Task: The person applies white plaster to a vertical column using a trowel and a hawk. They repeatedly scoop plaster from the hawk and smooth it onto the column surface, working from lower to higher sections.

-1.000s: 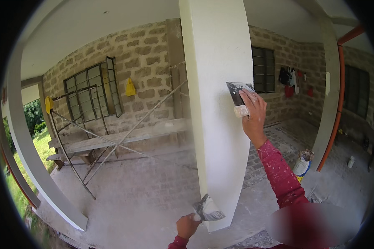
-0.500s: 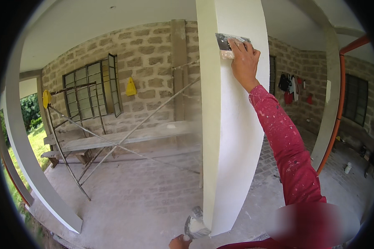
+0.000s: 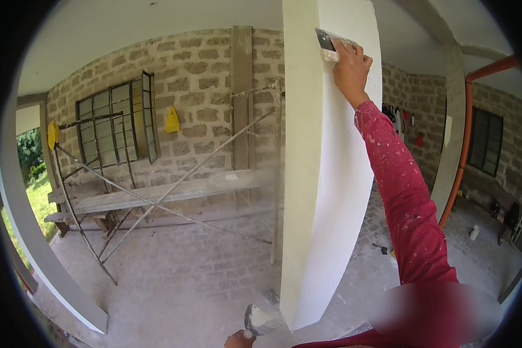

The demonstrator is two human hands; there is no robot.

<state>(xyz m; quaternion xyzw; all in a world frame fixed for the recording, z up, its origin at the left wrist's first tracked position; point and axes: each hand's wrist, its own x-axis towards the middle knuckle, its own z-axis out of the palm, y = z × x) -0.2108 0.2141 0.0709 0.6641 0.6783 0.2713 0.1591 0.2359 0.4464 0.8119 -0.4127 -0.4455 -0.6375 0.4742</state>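
Observation:
A smooth white square column (image 3: 345, 191) rises in front of me. High on it, my right hand (image 3: 352, 68) presses a wide putty knife (image 3: 326, 40) against the face beside the left corner. Its dark blade is smeared with white, and my fingers lie closed over it. My red right sleeve (image 3: 406, 197) is spotted with white. Low by the column's foot, my left hand (image 3: 240, 339) is closed at the lower edge, partly cut off. It holds a second broad putty knife (image 3: 263, 319) loaded with white putty; its handle is mostly hidden.
Metal scaffold braces (image 3: 156, 204) cross left of the column, before a long wooden bench (image 3: 156, 196). A stone-block wall (image 3: 197, 87) carries an open window (image 3: 116, 119) and a yellow bag (image 3: 172, 119). An orange pipe (image 3: 463, 139) runs down a post at the right.
My right hand and its putty knife have moved a little up the column. The whole view has shifted slightly, with the column now further right. My left hand still holds the loaded knife.

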